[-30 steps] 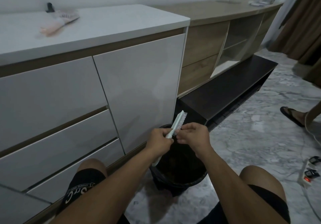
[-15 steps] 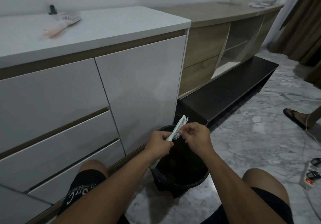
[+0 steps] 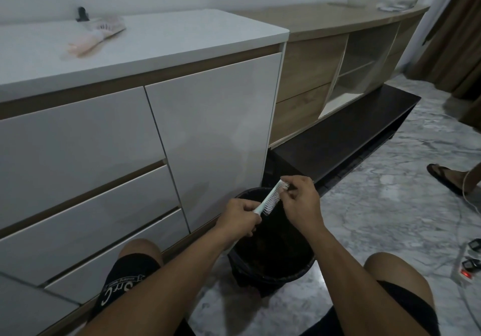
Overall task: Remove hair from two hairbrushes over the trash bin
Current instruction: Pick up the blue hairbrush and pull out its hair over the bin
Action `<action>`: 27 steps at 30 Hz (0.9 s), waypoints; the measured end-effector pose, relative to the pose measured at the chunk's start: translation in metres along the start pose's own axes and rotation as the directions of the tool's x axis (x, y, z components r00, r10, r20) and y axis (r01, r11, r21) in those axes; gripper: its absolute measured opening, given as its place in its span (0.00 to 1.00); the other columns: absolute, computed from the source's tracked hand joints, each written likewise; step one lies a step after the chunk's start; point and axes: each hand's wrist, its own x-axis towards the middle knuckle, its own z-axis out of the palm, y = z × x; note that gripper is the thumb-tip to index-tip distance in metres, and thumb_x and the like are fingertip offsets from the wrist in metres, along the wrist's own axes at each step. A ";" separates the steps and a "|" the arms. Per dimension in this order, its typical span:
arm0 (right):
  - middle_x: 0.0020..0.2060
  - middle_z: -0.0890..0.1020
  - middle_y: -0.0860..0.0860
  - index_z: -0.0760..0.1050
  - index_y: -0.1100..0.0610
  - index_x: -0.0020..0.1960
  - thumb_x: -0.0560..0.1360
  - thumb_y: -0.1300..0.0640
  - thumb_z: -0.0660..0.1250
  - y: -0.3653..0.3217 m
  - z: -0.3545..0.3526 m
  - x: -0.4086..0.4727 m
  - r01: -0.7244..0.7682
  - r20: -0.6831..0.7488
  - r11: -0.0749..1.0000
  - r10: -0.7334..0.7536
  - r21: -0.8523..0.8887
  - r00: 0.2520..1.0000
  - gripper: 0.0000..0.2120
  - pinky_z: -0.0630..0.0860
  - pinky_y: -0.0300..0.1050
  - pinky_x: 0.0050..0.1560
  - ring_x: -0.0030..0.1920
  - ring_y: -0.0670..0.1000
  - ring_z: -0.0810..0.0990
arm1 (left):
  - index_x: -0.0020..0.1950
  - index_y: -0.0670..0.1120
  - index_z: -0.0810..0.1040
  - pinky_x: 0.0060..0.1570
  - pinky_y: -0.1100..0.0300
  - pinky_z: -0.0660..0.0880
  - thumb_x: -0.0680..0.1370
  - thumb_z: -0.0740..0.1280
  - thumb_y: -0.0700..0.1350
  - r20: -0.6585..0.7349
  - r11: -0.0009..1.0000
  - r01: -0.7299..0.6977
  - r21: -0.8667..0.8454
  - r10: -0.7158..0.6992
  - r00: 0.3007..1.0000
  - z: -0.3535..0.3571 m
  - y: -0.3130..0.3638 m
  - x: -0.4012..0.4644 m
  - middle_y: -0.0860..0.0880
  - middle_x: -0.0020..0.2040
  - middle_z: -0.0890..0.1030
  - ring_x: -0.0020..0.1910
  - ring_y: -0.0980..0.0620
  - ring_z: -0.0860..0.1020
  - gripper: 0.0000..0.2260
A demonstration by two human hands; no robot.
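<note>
Right hand has worked up to the tip of the white hairbrush (image 3: 273,197), over the black trash bin (image 3: 270,273).

I note the left hand (image 3: 240,217) fisted on the handle; right hand (image 3: 302,205) fingertips pinch at the end bristles, up from the base a second ago. Hair too fine to see. I judge this brush nearly cleared; the pink hairbrush (image 3: 95,37) waits on the white countertop (image 3: 182,38).

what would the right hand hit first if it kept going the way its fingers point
The right hand points up and left, fingertips already at the bristle tip of the white hairbrush. Past that, probably the white cabinet door, though depth is unclear.
</note>
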 end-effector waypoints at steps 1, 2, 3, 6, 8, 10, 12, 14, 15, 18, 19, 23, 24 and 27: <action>0.58 0.76 0.51 0.80 0.55 0.59 0.76 0.61 0.68 0.000 -0.001 0.000 -0.011 0.013 1.000 0.011 0.002 1.000 0.12 0.80 0.44 0.54 0.49 0.49 0.81 | 0.61 0.46 0.82 0.28 0.63 0.73 0.73 0.66 0.34 0.000 1.000 0.003 0.000 -0.003 1.000 0.000 0.000 0.000 0.49 0.36 0.80 0.30 0.55 0.76 0.18; 0.57 0.78 0.51 0.80 0.55 0.58 0.76 0.61 0.68 0.001 -0.001 0.000 -0.033 0.019 0.999 0.033 0.008 0.999 0.11 0.81 0.44 0.54 0.49 0.49 0.81 | 0.60 0.45 0.82 0.28 0.63 0.72 0.73 0.66 0.34 -0.001 1.000 0.007 0.004 -0.007 1.000 -0.001 0.001 0.000 0.50 0.35 0.80 0.29 0.55 0.75 0.18; 0.54 0.80 0.51 0.81 0.55 0.56 0.76 0.60 0.69 0.001 -0.001 0.001 -0.065 0.015 0.998 0.065 0.021 0.998 0.10 0.81 0.45 0.53 0.49 0.48 0.81 | 0.59 0.45 0.83 0.27 0.62 0.72 0.72 0.67 0.34 -0.004 1.000 0.009 0.011 -0.009 1.000 -0.002 0.001 -0.001 0.50 0.33 0.79 0.28 0.55 0.75 0.17; 0.41 0.83 0.47 0.84 0.55 0.49 0.74 0.60 0.70 0.003 -0.005 0.004 -0.169 -0.048 0.983 0.173 0.077 0.984 0.05 0.83 0.51 0.51 0.45 0.49 0.83 | 0.55 0.46 0.85 0.27 0.61 0.73 0.71 0.67 0.34 0.008 0.999 -0.006 0.044 0.005 1.000 -0.004 -0.002 -0.004 0.51 0.30 0.79 0.26 0.54 0.74 0.16; 0.38 0.83 0.47 0.84 0.56 0.49 0.74 0.61 0.72 0.004 -0.009 0.007 -0.222 -0.077 0.967 0.233 0.125 0.970 0.05 0.83 0.52 0.52 0.43 0.49 0.84 | 0.54 0.46 0.85 0.27 0.61 0.73 0.71 0.67 0.34 0.022 0.998 -0.012 0.055 0.011 1.000 -0.006 -0.004 -0.006 0.50 0.30 0.79 0.26 0.54 0.74 0.16; 0.37 0.84 0.47 0.83 0.55 0.49 0.73 0.61 0.72 0.006 -0.012 0.009 -0.243 -0.110 0.956 0.263 0.162 0.959 0.06 0.82 0.52 0.53 0.42 0.49 0.84 | 0.53 0.46 0.85 0.26 0.62 0.72 0.70 0.67 0.33 0.019 0.999 -0.010 0.047 0.009 1.000 -0.007 -0.005 -0.008 0.49 0.30 0.78 0.25 0.54 0.73 0.15; 0.37 0.85 0.49 0.83 0.53 0.49 0.72 0.62 0.72 0.008 -0.011 0.010 -0.265 -0.132 0.940 0.297 0.214 0.946 0.07 0.82 0.54 0.53 0.42 0.50 0.85 | 0.53 0.45 0.85 0.26 0.62 0.72 0.70 0.67 0.33 0.025 1.000 -0.005 0.030 0.004 1.000 -0.007 -0.005 -0.007 0.49 0.30 0.78 0.26 0.53 0.73 0.15; 0.38 0.85 0.49 0.82 0.50 0.45 0.73 0.63 0.71 0.009 -0.009 0.010 -0.293 -0.156 0.913 0.346 0.285 0.925 0.08 0.82 0.56 0.53 0.43 0.51 0.85 | 0.53 0.44 0.85 0.25 0.62 0.72 0.71 0.67 0.33 0.034 1.000 -0.002 0.017 0.001 0.999 -0.007 -0.003 -0.006 0.48 0.31 0.79 0.26 0.53 0.74 0.14; 0.38 0.85 0.49 0.81 0.49 0.43 0.73 0.63 0.70 0.009 -0.009 0.011 -0.311 -0.176 0.894 0.379 0.322 0.908 0.09 0.82 0.57 0.52 0.43 0.52 0.85 | 0.53 0.44 0.84 0.25 0.61 0.73 0.71 0.67 0.33 0.030 1.000 0.003 0.009 -0.003 1.000 -0.007 -0.003 -0.006 0.48 0.32 0.79 0.27 0.53 0.74 0.14; 0.38 0.83 0.50 0.82 0.55 0.47 0.76 0.64 0.67 0.009 -0.012 0.013 -0.368 -0.179 0.829 0.474 0.421 0.862 0.06 0.83 0.54 0.50 0.41 0.52 0.83 | 0.51 0.42 0.83 0.24 0.60 0.74 0.72 0.65 0.33 0.000 0.999 0.019 -0.029 -0.019 1.000 -0.009 -0.002 -0.005 0.46 0.30 0.78 0.25 0.52 0.75 0.11; 0.38 0.82 0.51 0.81 0.59 0.50 0.77 0.64 0.65 0.009 -0.013 0.013 -0.386 -0.150 0.812 0.489 0.438 0.860 0.07 0.83 0.51 0.47 0.39 0.50 0.82 | 0.49 0.42 0.82 0.24 0.60 0.74 0.72 0.65 0.32 0.002 0.998 0.031 -0.051 -0.031 1.000 -0.011 -0.002 -0.004 0.45 0.29 0.78 0.24 0.51 0.76 0.10; 0.43 0.82 0.54 0.79 0.60 0.57 0.79 0.65 0.63 0.004 -0.011 0.008 -0.375 0.010 0.840 0.404 0.391 0.915 0.09 0.81 0.43 0.42 0.41 0.49 0.80 | 0.43 0.43 0.77 0.24 0.57 0.77 0.74 0.61 0.31 0.045 0.983 0.077 -0.168 -0.070 0.997 -0.015 0.001 -0.005 0.39 0.36 0.79 0.26 0.46 0.78 0.10; 0.46 0.82 0.54 0.79 0.60 0.58 0.78 0.65 0.65 0.002 -0.009 0.006 -0.347 0.046 0.862 0.356 0.370 0.933 0.10 0.81 0.43 0.42 0.43 0.50 0.81 | 0.43 0.43 0.77 0.23 0.57 0.77 0.75 0.60 0.31 0.059 0.979 0.084 -0.187 -0.074 0.995 -0.015 0.002 -0.005 0.39 0.37 0.79 0.26 0.46 0.78 0.10; 0.51 0.80 0.51 0.78 0.57 0.62 0.77 0.63 0.68 0.000 -0.002 0.004 -0.286 0.148 0.907 0.251 0.310 0.957 0.14 0.81 0.43 0.42 0.48 0.49 0.81 | 0.44 0.38 0.78 0.22 0.58 0.75 0.74 0.57 0.30 0.105 0.976 0.094 -0.198 -0.074 0.992 -0.013 0.004 -0.006 0.37 0.37 0.79 0.25 0.45 0.77 0.10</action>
